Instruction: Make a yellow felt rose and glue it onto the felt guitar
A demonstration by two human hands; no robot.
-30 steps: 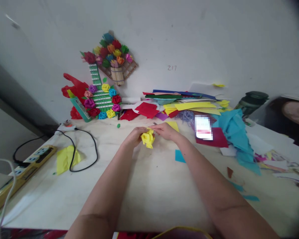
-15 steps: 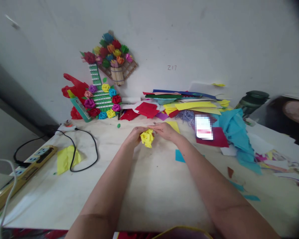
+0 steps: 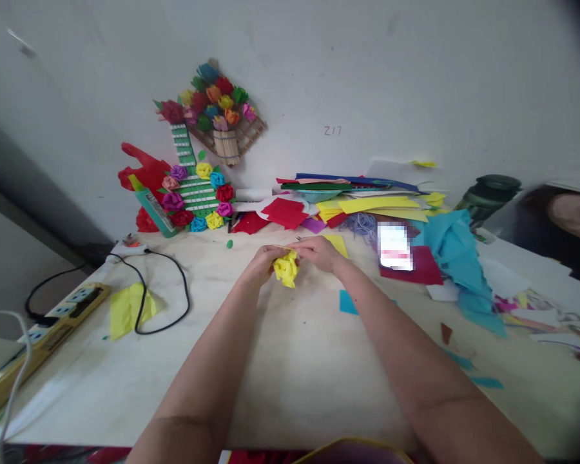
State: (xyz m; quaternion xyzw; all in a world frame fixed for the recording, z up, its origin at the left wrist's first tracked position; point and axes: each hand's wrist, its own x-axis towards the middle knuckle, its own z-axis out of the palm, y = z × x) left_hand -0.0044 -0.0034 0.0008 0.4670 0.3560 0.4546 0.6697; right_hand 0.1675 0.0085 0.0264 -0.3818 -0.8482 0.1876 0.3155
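Note:
Both my hands meet over the middle of the pale table (image 3: 294, 361). My left hand (image 3: 261, 262) and my right hand (image 3: 319, 251) are closed on a crumpled yellow paper flower (image 3: 286, 268), which they hold between them just above the tabletop. A flat yellow paper piece (image 3: 337, 243) lies right behind my right hand. A small blue paper scrap (image 3: 348, 303) lies under my right forearm.
A heap of coloured paper sheets (image 3: 362, 203) lies along the wall. Paper-flower decorations (image 3: 198, 193) lean at the back left. A black cable (image 3: 174, 290), a yellow paper scrap (image 3: 128, 309) and a power strip (image 3: 53, 319) sit left. Blue paper (image 3: 457, 258) and a dark bottle (image 3: 488, 193) are right.
The yellow paper flower has shifted slightly between my fingers; both hands stay in nearly the same place.

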